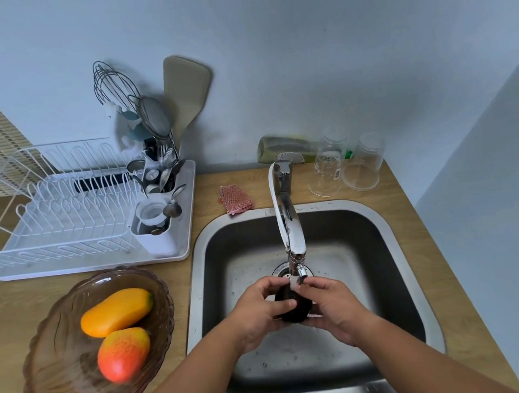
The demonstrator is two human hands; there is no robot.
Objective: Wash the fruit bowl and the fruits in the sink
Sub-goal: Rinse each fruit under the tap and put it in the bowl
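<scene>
Over the steel sink (384, 229), my left hand (260, 311) and my right hand (335, 308) together grip a dark round fruit (293, 304) just under the tap spout (299, 272). Much of that fruit is hidden by my fingers. On the wooden counter to the left sits a brown glass fruit bowl (61, 380). In it lie an orange-yellow mango (116, 310) and a red-orange mango (124, 354).
A white dish rack (66, 221) with a cutlery holder and utensils stands at the back left. A pink scrubbing cloth (236, 198) lies behind the sink. A dish soap bottle (282, 152) and two upturned glasses (343, 165) are at the back right.
</scene>
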